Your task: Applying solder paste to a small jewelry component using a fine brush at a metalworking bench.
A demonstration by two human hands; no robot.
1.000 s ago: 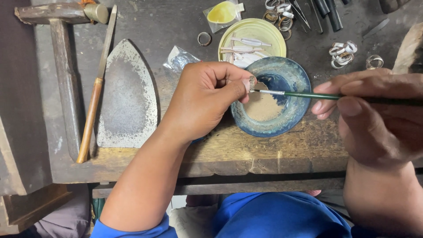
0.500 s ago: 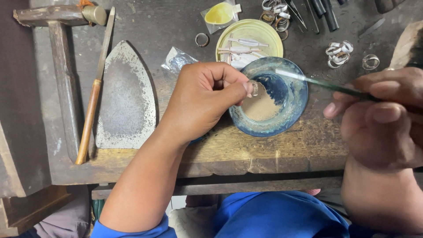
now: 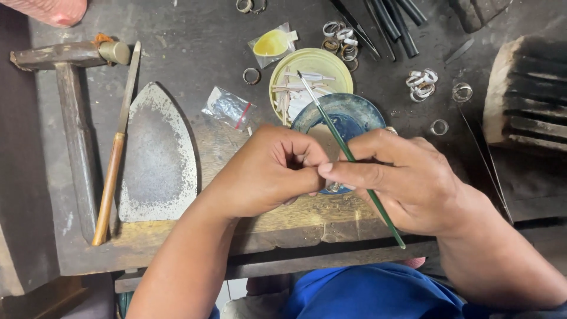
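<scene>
My left hand (image 3: pixel 266 171) is curled over the near edge of a blue bowl (image 3: pixel 354 109), its fingertips pinched on a small metal piece (image 3: pixel 333 188) that is mostly hidden. My right hand (image 3: pixel 407 177) meets it fingertip to fingertip and holds a thin green brush (image 3: pixel 331 118). The brush slants across the bowl, with its tip over a yellow dish (image 3: pixel 333 62) holding pale slivers. Both hands hover above the front of a worn wooden bench (image 3: pixel 195 35).
On the left lie a hammer (image 3: pixel 65 56), a wooden-handled file (image 3: pixel 115 159) and a flat iron plate (image 3: pixel 156 159). A small plastic bag (image 3: pixel 227 109), loose metal rings (image 3: pixel 422 82), dark rods (image 3: pixel 390 15) and a charred block (image 3: pixel 525 94) lie around the dishes.
My right hand has moved left to meet the left hand. The brush has swung from lying across the bowl to pointing away over the yellow dish.
</scene>
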